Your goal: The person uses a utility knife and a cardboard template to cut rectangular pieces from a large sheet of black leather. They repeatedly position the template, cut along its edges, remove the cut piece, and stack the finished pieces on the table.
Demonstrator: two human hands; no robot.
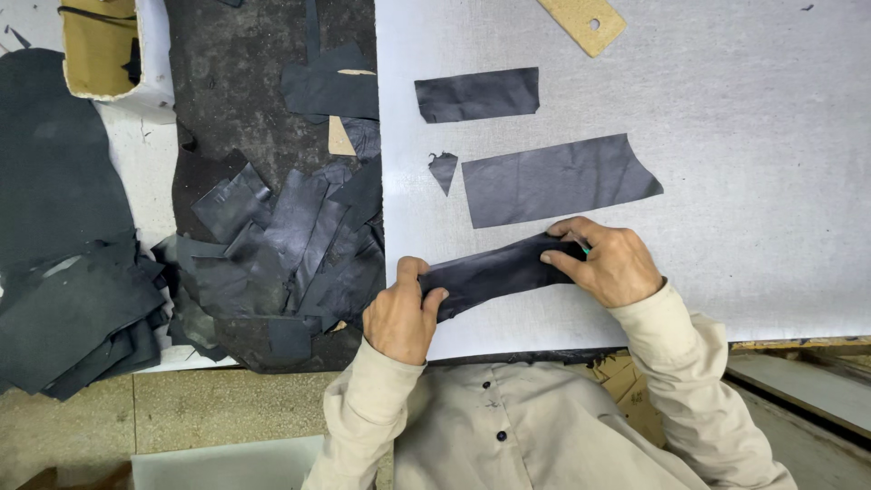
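Left hand [399,318] and right hand [610,263] each pinch one end of a dark leather strip [494,272], long axis left-right across white board [744,181].

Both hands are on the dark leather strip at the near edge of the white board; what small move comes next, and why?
Probably lay the dark leather strip flat on the white cutting board: the left hand and right hand grip its ends, it looks lifted, and two cut dark pieces already lie flat above it.

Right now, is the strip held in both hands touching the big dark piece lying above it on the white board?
Apart. The head view shows white board between the held strip and the big piece.
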